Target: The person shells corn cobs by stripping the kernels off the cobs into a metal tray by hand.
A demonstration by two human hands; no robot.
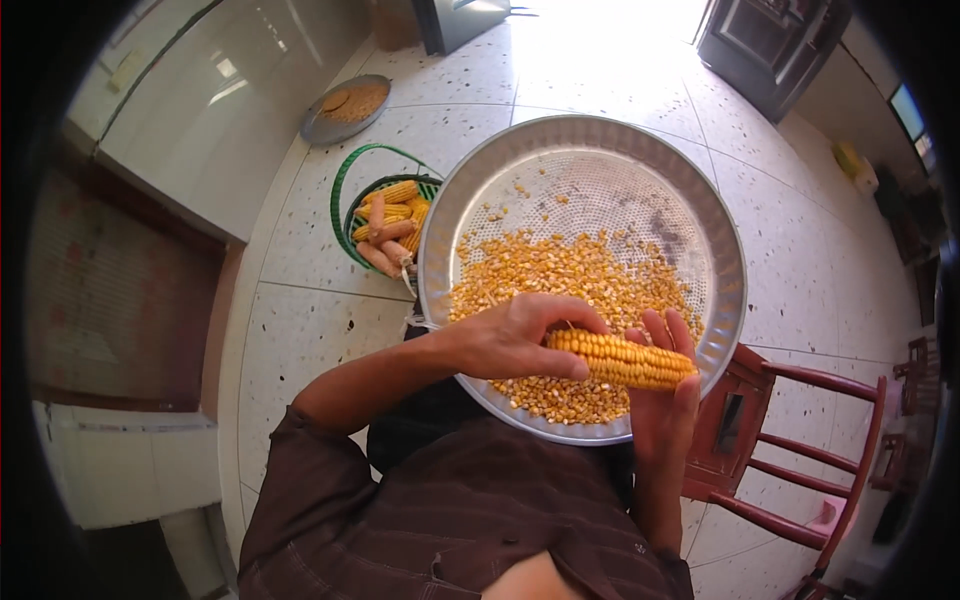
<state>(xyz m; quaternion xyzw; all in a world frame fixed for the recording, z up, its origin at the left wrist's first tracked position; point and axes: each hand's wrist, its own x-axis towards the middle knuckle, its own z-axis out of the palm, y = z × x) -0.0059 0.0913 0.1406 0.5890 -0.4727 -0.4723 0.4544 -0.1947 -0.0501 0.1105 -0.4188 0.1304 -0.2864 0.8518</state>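
Both of my hands hold one ear of yellow corn (630, 360) above a large round metal sieve (731, 247). My left hand (517, 335) grips the ear's left end, thumb in front and fingers behind. Around the right end is my right hand (667, 397), with its fingers raised behind the ear and the thumb at its tip. Rows of kernels cover the side of the ear that shows. Loose corn kernels (555, 270) lie over the near and middle part of the perforated sieve bottom, which rests over my lap.
Left of the sieve stands a green basket (336, 196) with corn ears (391, 193) and bare cobs (377, 217). Farther off, a round tray (319, 135) of grainy material sits on the tiled floor by the wall. A red wooden chair (799, 450) is at the right. Dark doors (772, 52) flank a bright doorway.
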